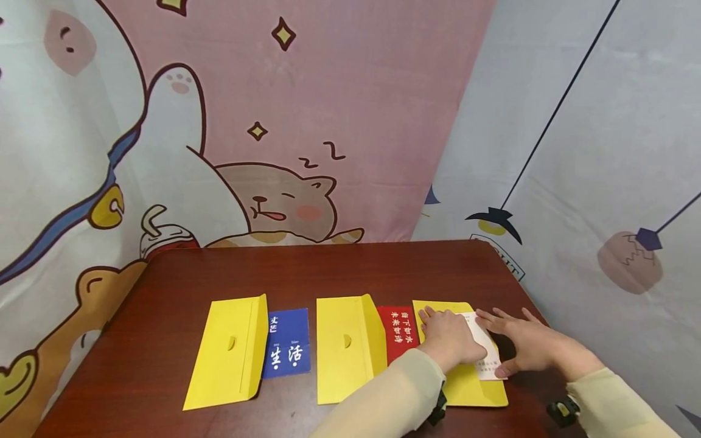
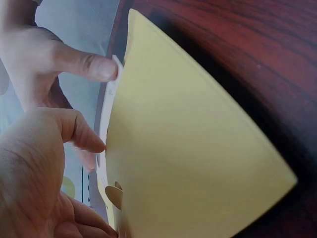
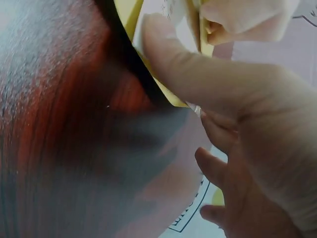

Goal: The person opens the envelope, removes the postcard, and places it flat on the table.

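Note:
At the right of the head view lies a yellow envelope (image 1: 460, 389). My left hand (image 1: 450, 338) is over it, gripping the rim of its mouth. In the left wrist view the thumb (image 2: 89, 136) touches that rim, and the front panel bulges a little. A white printed card (image 1: 482, 347) sits partly inside the mouth; its inner end is hidden. My right hand (image 1: 528, 344) pinches the card's outer side, with the thumb (image 3: 161, 37) on its face in the right wrist view.
To the left lie two more yellow envelopes (image 1: 224, 353) (image 1: 342, 347) on the dark wooden table (image 1: 350, 267). A blue card (image 1: 290, 344) with white writing lies beside the first, a red card (image 1: 398, 331) beside the second. A cartoon-printed cloth (image 1: 356, 91) hangs behind.

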A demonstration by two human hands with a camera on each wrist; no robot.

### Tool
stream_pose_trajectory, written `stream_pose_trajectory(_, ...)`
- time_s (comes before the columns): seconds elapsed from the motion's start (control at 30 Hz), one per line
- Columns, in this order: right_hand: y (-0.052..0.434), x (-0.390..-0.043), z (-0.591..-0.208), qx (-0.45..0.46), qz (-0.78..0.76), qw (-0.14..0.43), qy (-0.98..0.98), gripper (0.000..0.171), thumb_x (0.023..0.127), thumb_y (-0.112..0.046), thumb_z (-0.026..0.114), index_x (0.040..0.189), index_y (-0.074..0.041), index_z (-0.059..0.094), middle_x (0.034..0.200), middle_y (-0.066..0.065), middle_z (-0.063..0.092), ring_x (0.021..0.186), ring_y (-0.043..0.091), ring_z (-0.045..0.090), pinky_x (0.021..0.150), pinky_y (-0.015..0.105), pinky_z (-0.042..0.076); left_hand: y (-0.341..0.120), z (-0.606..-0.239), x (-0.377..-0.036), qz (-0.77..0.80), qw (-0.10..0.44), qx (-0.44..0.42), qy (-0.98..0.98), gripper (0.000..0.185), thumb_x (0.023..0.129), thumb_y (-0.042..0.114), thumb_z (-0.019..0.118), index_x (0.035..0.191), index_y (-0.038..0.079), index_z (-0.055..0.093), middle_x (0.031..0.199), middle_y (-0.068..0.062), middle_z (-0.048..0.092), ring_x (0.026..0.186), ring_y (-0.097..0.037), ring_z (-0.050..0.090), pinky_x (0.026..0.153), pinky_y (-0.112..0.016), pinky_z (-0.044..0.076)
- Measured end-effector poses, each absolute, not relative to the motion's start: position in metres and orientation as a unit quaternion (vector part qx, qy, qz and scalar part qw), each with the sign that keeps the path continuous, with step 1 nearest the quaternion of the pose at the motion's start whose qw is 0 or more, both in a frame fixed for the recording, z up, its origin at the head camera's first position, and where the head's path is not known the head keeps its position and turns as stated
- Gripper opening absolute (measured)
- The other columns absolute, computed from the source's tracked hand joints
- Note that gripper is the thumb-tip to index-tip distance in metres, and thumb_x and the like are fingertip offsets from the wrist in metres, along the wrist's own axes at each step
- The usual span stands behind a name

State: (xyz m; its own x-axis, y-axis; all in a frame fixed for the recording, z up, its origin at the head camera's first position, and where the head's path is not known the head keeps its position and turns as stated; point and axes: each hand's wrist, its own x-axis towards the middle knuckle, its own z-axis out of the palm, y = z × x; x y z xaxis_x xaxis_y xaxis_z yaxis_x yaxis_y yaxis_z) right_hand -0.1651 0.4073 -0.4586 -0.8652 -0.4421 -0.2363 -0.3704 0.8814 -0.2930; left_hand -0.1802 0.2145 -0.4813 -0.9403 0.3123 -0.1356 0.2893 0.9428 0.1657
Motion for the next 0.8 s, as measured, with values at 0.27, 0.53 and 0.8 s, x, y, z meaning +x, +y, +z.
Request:
stream_pose_trajectory(0.27, 0.4035, -0.1675, -0.4516, -0.233, -0.175, 0.102, 0.951, 0.104, 0.086, -0.057, 0.082, 0.157, 0.008, 0.043, 0.163, 0.029, 0.037, 0.143, 0.049, 0.046, 0.106, 0.066, 0.044, 0.2144, -0.4828, -0.1804, 0.072, 0.075, 0.152, 0.983, 0.077, 0.078, 0.082, 0.065, 0.134, 0.029, 0.074, 0.144, -0.001, 0.064, 0.141, -0.038, 0.051, 0.115, -0.055, 0.041)
stream_pose_trajectory(0.53, 0.4008, -0.1714, -0.454, -0.133, -0.249, 0.056, 0.958, 0.084, 0.088, -0.033, 0.088, 0.142, 0.02, 0.052, 0.131, 0.035, 0.065, 0.112, 0.042, 0.071, 0.085, 0.052, 0.061, 0.2136, -0.4804, -0.1788, 0.078, 0.075, 0.151, 0.983, 0.06, 0.077, 0.072, 0.073, 0.11, 0.023, 0.078, 0.126, 0.002, 0.07, 0.141, -0.037, 0.05, 0.116, -0.054, 0.04)
stream_pose_trajectory(0.8, 0.3985, -0.1746, -0.4597, -0.011, -0.347, 0.095, 0.933, 0.073, 0.093, -0.026, 0.083, 0.135, 0.025, 0.053, 0.116, 0.03, 0.071, 0.096, 0.033, 0.075, 0.076, 0.044, 0.064, 0.2136, -0.4822, -0.1796, 0.089, 0.076, 0.145, 0.982, 0.06, 0.076, 0.071, 0.075, 0.111, 0.022, 0.077, 0.128, 0.002, 0.069, 0.142, -0.036, 0.049, 0.117, -0.054, 0.038)
